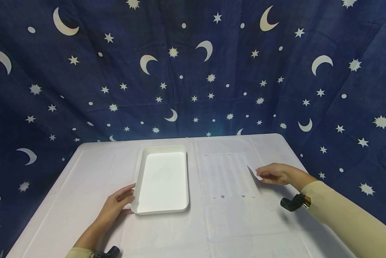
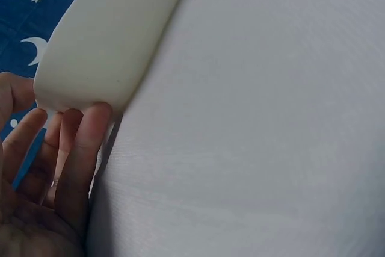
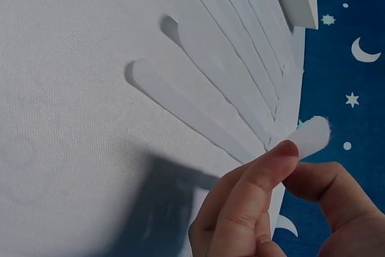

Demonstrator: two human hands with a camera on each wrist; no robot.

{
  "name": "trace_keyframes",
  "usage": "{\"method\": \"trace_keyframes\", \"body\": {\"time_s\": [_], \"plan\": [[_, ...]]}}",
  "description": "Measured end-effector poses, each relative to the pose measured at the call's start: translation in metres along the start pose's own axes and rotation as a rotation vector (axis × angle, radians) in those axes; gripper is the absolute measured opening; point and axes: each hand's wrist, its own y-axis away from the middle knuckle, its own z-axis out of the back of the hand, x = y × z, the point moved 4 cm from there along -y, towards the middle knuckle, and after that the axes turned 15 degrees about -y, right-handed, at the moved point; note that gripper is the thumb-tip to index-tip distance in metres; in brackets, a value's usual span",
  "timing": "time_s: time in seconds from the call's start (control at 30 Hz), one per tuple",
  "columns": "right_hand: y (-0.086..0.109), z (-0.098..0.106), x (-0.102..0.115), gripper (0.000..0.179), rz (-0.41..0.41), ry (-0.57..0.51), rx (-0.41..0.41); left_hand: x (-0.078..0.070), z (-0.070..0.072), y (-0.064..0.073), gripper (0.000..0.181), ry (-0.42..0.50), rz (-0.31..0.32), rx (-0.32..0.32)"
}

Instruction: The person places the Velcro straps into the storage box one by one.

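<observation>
A shallow white rectangular tray (image 1: 162,211) lies on the table. My left hand (image 1: 115,202) rests at its near left corner, fingertips touching the outer wall (image 2: 90,70) with loosely bent fingers. My right hand (image 1: 273,173) pinches a thin white strip (image 1: 254,173) between thumb and fingers, tilted above the cloth. In the right wrist view, a rounded strip end (image 3: 316,135) sticks out past the fingertips. Several similar white strips (image 3: 180,109) with rounded ends lie side by side between the tray and the right hand; their white nearly matches the cloth.
A white cloth (image 1: 244,229) covers the table. Behind and beside it hangs a dark blue curtain (image 1: 186,64) with moons and stars. Each wrist wears a black device (image 1: 293,202). The right arm casts a shadow on the cloth.
</observation>
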Motion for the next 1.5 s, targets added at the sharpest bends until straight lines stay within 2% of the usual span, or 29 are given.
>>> {"method": "trace_keyframes", "body": {"time_s": [0.17,0.33,0.63,0.87,1.0,1.17,1.33,1.5], "plan": [[0.003,0.000,0.003,0.009,0.006,0.004,0.004,0.001,0.000,0.000,0.060,0.000,0.010,-0.005],[0.005,-0.001,0.006,0.019,0.000,0.002,0.011,0.000,-0.001,0.000,0.060,0.003,0.011,-0.005],[0.010,0.000,0.015,0.012,0.000,0.006,0.003,0.000,0.000,0.000,0.060,-0.018,0.008,-0.007],[0.014,-0.003,0.019,0.018,-0.008,0.002,0.021,0.001,-0.001,-0.001,0.060,-0.024,0.015,-0.010],[0.018,-0.005,0.022,0.021,-0.008,0.019,0.040,0.002,-0.001,-0.001,0.060,-0.018,0.011,-0.012],[0.023,-0.011,0.028,0.015,0.013,0.061,0.059,0.002,-0.001,0.000,0.060,-0.020,0.004,-0.020],[0.027,-0.020,0.032,0.024,0.026,0.065,0.059,0.001,0.000,0.001,0.059,-0.005,-0.006,-0.026],[0.026,-0.031,0.031,0.026,0.029,0.051,0.055,-0.001,0.000,0.001,0.059,-0.005,-0.009,-0.029]]}}
